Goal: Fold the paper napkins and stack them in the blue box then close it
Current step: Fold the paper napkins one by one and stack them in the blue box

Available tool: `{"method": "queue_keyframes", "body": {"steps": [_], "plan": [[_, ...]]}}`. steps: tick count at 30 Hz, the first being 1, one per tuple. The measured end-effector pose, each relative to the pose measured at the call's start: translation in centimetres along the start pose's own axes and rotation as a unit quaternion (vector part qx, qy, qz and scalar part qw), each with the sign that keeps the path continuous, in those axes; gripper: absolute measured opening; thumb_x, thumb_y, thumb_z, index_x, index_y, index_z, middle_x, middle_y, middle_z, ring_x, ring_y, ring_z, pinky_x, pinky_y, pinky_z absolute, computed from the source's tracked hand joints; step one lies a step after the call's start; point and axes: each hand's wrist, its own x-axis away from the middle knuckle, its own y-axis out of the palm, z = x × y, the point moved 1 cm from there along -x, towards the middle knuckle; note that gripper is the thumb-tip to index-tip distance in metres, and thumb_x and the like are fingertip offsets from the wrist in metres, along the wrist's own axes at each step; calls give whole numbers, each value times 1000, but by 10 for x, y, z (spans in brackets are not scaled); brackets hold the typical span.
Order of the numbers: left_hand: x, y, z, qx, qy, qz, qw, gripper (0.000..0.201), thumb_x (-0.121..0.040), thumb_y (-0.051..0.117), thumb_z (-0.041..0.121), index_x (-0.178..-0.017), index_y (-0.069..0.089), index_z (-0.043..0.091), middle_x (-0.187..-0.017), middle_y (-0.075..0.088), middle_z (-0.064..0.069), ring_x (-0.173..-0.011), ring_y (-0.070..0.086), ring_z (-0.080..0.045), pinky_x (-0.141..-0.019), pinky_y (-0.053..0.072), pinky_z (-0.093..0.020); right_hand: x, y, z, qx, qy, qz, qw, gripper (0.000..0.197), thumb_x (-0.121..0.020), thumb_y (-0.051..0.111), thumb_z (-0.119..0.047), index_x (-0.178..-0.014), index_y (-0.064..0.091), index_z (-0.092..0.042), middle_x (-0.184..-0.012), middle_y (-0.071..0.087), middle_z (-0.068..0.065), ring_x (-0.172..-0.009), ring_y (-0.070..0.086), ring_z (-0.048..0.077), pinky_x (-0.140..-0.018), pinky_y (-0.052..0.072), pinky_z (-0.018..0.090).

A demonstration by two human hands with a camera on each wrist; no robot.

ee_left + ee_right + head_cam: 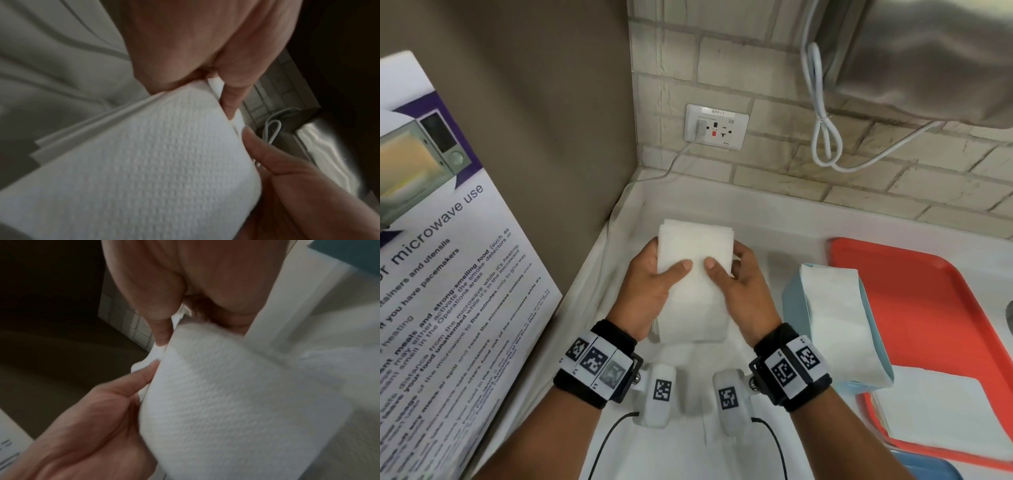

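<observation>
A thick folded white napkin (695, 284) lies lengthwise between my hands over the white counter. My left hand (669, 255) grips its left edge, thumb on top and fingers underneath. On the other edge my right hand (726, 255) holds it the same way. The thumbs nearly meet on the top face. Both wrist views show the embossed napkin (154, 162) (236, 402) up close, its layered edges showing. The light blue box (792, 301) stands just right of my right hand, open, with folded napkins (835, 318) rising out of it.
A red tray (928, 301) lies to the right under the box, with flat white napkins (935, 411) on its near part. A blue piece (931, 467) shows at the bottom edge. A microwave poster (448, 274) leans at left. The brick wall has a socket (717, 126) and a looped white cable (825, 137).
</observation>
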Motion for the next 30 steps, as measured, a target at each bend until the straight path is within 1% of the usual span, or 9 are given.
{"method": "queue_keyframes", "body": {"steps": [4,7,9,11,15,18,20,26,30], "plan": [[-3,-18,11,10,39,82,996,31,-95,65,-3,-124,65,9,-120,75,-10,-106,73,-24,-83,61,-32,-8,-31,1,24,25,40,999,25,-96,68,-24,-120,60,-21,-87,60,1,-67,62,9,-65,55,25],[-4,-30,19,4,53,111,992,23,-94,68,-2,-110,71,14,-108,79,-4,-95,75,-17,-76,60,-28,-17,-53,20,136,53,40,989,13,-94,69,-14,-107,67,-16,-78,60,-3,-65,58,11,-61,49,22],[-6,-34,21,4,54,119,991,22,-94,68,-1,-110,71,14,-106,79,-2,-96,75,-17,-79,60,-30,-20,-58,34,207,74,26,975,19,-91,72,-15,-110,69,-13,-79,62,-4,-74,62,14,-71,51,27],[-7,-35,21,0,57,122,991,24,-95,67,-1,-111,71,15,-107,79,0,-100,74,-17,-85,61,-32,-20,-56,45,278,92,6,956,29,-89,75,-22,-117,67,-16,-99,67,-2,-97,65,18,-87,50,29],[-6,-35,20,3,51,122,991,21,-95,67,-1,-111,71,12,-107,79,-4,-97,74,-18,-81,60,-31,-17,-43,54,394,135,-50,908,58,-86,76,-43,-136,57,-19,-136,56,5,-119,59,22,-96,46,29],[-4,-34,19,3,47,123,991,19,-95,67,-1,-109,71,11,-105,79,-3,-92,75,-16,-77,60,-28,-14,-31,58,488,154,-90,855,81,-78,76,-60,-144,45,-24,-142,43,3,-127,50,26,-102,48,40],[-3,-35,19,4,45,118,992,19,-96,66,-1,-109,71,12,-104,79,-2,-92,75,-14,-75,60,-26,-14,-28,59,537,152,-77,827,81,-79,76,-58,-144,41,-24,-141,42,4,-133,41,28,-103,46,43],[-4,-39,19,-11,40,122,992,19,-96,66,1,-111,70,12,-104,79,-1,-92,75,-14,-79,61,-27,-16,-30,59,541,159,-72,823,66,-84,74,-50,-137,46,-24,-132,54,4,-129,43,28,-101,45,42],[-3,-41,16,-22,33,121,992,18,-96,67,2,-107,72,16,-102,80,2,-93,76,-13,-79,61,-27,-15,-35,59,490,155,-26,857,40,-88,72,-41,-122,55,-27,-115,66,0,-106,62,25,-97,51,42]]}}
